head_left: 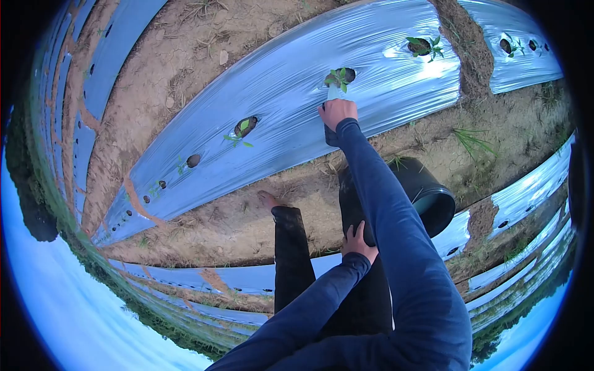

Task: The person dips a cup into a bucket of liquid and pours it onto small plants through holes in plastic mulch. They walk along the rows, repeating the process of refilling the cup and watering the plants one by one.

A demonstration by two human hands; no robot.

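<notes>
My right hand [337,112] reaches out over the silver plastic mulch sheet [278,80] and is closed on a small pale container [334,93]. The container's end is at a planting hole holding a green seedling [339,76]. A dark object [330,135] shows just under that wrist; what it is cannot be told. My left hand [357,241] grips the side of a black bucket [427,191] held close to my body. Both arms are in dark blue sleeves.
More holes run along the sheet, some with seedlings [244,128] [424,46] [510,46]. A bare soil furrow [204,210] lies between the mulch rows, with my foot [267,199] on it. Further silver rows [526,191] and grass tufts [470,142] lie around.
</notes>
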